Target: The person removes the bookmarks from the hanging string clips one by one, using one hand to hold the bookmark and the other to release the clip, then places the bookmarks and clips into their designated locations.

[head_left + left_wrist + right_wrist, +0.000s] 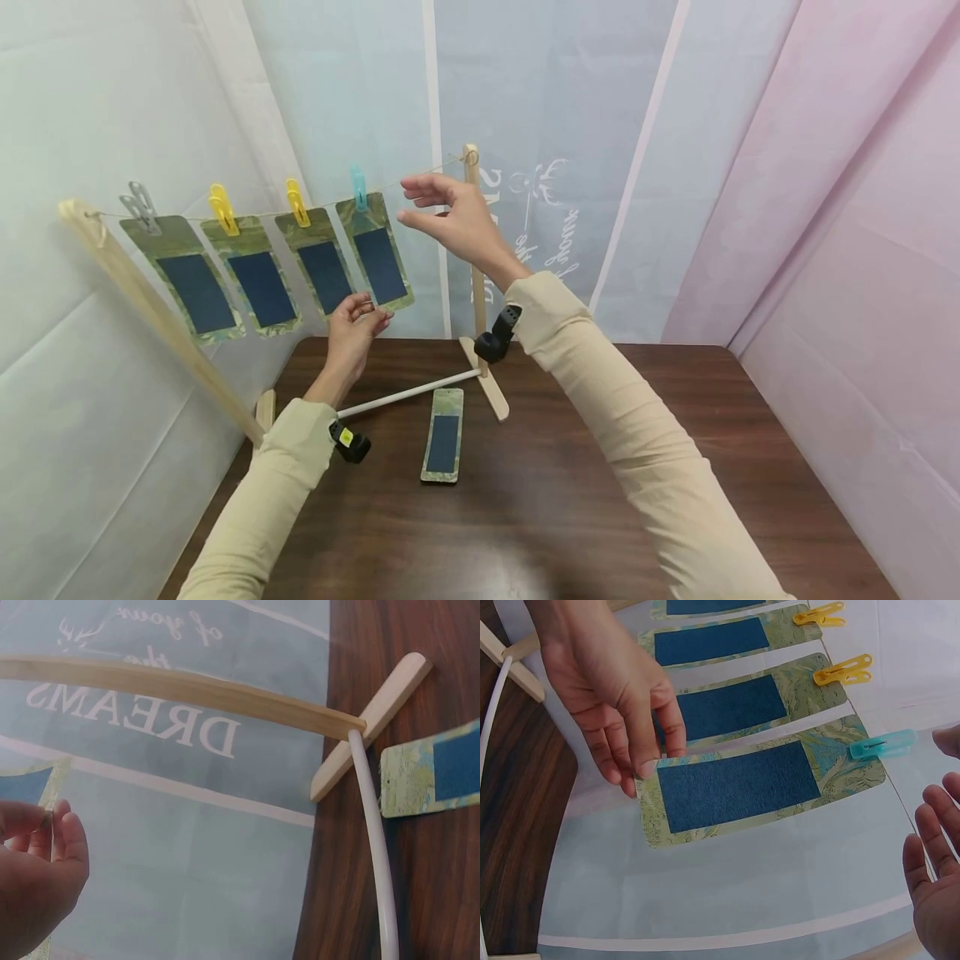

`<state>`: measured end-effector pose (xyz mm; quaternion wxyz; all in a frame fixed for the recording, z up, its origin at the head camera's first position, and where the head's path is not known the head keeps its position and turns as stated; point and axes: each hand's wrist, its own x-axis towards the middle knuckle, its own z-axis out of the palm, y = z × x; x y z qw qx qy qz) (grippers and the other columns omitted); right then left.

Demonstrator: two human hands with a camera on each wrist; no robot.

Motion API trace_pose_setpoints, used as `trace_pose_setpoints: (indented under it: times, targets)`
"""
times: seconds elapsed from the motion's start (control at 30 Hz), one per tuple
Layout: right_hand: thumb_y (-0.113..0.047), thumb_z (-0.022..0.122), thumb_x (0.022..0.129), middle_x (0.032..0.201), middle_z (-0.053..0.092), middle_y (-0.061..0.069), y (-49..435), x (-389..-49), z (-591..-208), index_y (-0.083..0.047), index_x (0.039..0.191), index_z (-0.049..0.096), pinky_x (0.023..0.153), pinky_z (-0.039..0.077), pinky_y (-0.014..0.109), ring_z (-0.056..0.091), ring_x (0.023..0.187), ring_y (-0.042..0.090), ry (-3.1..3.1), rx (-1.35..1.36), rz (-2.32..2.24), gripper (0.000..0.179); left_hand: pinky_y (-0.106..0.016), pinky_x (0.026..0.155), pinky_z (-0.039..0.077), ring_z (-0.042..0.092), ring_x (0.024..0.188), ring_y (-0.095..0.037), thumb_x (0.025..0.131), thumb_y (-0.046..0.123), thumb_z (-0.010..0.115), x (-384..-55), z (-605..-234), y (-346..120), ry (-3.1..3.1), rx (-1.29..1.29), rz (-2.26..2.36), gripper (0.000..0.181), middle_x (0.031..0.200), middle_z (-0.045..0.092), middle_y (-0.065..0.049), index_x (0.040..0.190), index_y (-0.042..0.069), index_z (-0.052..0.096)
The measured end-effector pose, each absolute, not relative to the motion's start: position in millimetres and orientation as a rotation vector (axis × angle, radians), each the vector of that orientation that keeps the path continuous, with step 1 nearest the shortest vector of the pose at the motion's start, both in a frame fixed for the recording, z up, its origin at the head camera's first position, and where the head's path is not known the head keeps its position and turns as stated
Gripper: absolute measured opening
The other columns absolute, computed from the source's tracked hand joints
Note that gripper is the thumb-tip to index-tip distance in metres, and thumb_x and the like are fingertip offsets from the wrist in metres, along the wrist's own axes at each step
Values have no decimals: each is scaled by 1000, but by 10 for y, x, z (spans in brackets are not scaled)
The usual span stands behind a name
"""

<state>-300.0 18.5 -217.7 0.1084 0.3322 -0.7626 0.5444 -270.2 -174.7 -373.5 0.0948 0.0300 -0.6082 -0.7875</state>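
Along a string (262,214) hang several green marbled cards, each with a dark blue panel. A light blue clothespin (360,190) holds the rightmost marbled card (379,265) by its top edge. Thumb and fingers of my left hand (349,337) pinch that card at its lower left corner, as the right wrist view shows. My right hand (461,218) is raised just right of the clothespin, fingers relaxed and apart from it, nothing in its grasp. The other cards hang from two yellow clothespins (223,210) and a grey clothespin (141,208).
Wooden posts (161,312) on flat feet carry the string, joined low down by a white rod (408,392). On the dark brown table (577,500) lies another marbled card (443,443), in front of the rod. Light fabric walls (360,75) enclose the table.
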Motion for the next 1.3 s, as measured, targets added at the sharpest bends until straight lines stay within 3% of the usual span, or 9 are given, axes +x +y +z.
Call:
trace_pose_setpoints:
  times: [0.43,0.7,0.87,1.13,1.3]
  targets:
    - [-29,73,88,122,62,-4,-8,-3109,-2075,-13,128,61,90,46,21,56,110,9,-2295,975,1456,44,-26,82,55,66,81,-11,94,-9,54,-2681,-3813,-1789,-1855,51,-2233,31,98,48,-8,124,-8,47]
    - [-26,72,89,124,62,2,-116,-3165,-2042,-12,128,61,93,45,22,55,114,13,-2309,979,1411,43,-23,78,55,65,80,-10,94,-10,53,-2684,-3823,-1804,-1878,42,-2214,30,98,50,-8,123,-6,48]
    - [-28,71,90,127,60,-1,-192,-3173,-2021,-14,130,59,93,43,19,53,115,9,-2366,959,1367,45,-20,73,55,65,78,-12,94,-10,53,-2669,-3832,-1808,-1869,49,-2237,29,97,48,-7,121,-3,48]
    - [-32,67,92,134,55,0,-279,-3200,-1982,-13,139,50,96,42,21,50,121,11,-2465,969,1319,53,-24,77,55,66,83,-18,94,-9,54,-2650,-3845,-1821,-1866,25,-2232,26,97,51,-7,118,0,49]
    - [-30,67,93,130,58,2,-309,-3208,-1980,-11,138,51,93,44,22,52,117,13,-2495,948,1340,52,-25,77,55,66,78,-12,95,-9,54,-2664,-3841,-1824,-1854,19,-2242,25,95,49,-6,117,0,49]
